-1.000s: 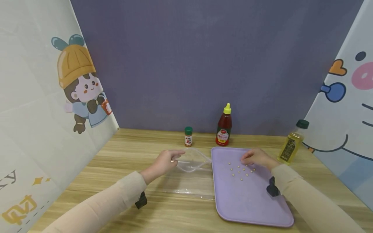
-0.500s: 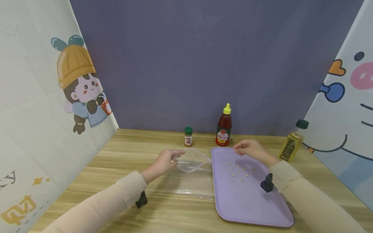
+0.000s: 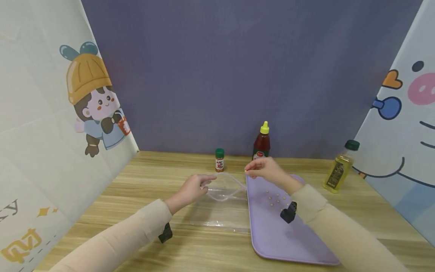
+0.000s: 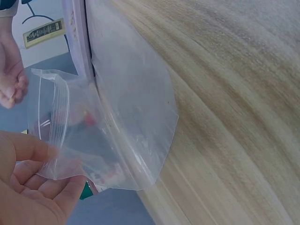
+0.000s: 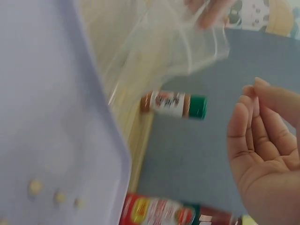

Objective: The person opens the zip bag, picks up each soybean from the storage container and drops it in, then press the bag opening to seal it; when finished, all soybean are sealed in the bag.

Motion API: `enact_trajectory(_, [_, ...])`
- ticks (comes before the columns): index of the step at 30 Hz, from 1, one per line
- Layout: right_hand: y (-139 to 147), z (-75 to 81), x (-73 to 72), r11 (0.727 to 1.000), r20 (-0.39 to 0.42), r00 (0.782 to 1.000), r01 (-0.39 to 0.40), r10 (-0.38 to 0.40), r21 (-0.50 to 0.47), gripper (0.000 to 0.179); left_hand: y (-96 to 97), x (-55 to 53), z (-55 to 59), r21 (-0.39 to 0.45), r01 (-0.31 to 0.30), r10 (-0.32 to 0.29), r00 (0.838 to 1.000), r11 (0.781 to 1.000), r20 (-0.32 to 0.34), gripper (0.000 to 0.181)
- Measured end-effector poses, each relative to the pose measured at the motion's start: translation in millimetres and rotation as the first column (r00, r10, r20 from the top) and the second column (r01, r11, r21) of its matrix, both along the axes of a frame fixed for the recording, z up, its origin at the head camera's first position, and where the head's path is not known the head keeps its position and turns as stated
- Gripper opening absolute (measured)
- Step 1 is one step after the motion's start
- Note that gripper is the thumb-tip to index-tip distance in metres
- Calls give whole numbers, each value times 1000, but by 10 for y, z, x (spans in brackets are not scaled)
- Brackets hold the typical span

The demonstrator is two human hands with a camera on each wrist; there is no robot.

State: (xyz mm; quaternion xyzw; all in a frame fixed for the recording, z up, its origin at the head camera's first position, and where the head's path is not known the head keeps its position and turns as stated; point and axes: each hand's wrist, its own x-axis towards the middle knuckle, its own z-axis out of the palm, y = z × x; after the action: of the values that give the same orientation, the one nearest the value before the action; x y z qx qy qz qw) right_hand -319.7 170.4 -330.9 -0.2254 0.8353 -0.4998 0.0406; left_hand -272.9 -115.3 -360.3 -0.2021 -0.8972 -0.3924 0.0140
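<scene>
The right hand (image 3: 266,169), pinching a tiny yellow pellet (image 3: 246,171), has neared the clear plastic bag (image 3: 222,211) the left hand (image 3: 193,191) grips.

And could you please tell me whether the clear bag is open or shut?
Open: the left hand holds the clear bag, whose rim gapes apart.

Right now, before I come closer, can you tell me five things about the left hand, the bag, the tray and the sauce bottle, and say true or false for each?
1. The left hand holds the plastic bag. True.
2. The bag is sealed shut. False: it is open at the top.
3. Little pieces lie on the tray. True.
4. The tray is red. False: it is purple.
5. The sauce bottle has a yellow cap. True.
</scene>
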Motion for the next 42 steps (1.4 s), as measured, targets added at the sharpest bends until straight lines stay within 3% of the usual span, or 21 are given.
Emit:
enact_trajectory(7, [-354, 31, 35, 997, -52, 996, -69, 70, 16, 23, 3, -11, -2, -15, 9, -9, 999, 1000, -31, 51])
enact_trajectory(17, [-541, 14, 54, 997, -58, 996, -65, 67, 46, 18, 8, -7, -20, -14, 20, -20, 1000, 1000, -21, 52])
enact_trajectory(26, [-328, 6, 43, 997, -61, 997, -42, 46, 61, 24, 0, -9, -42, -13, 8, -8, 998, 1000, -64, 51])
enact_trajectory(42, [285, -183, -115, 989, 25, 1000, 5, -8, 145, 25, -23, -7, -59, -7, 13, -14, 999, 1000, -43, 52])
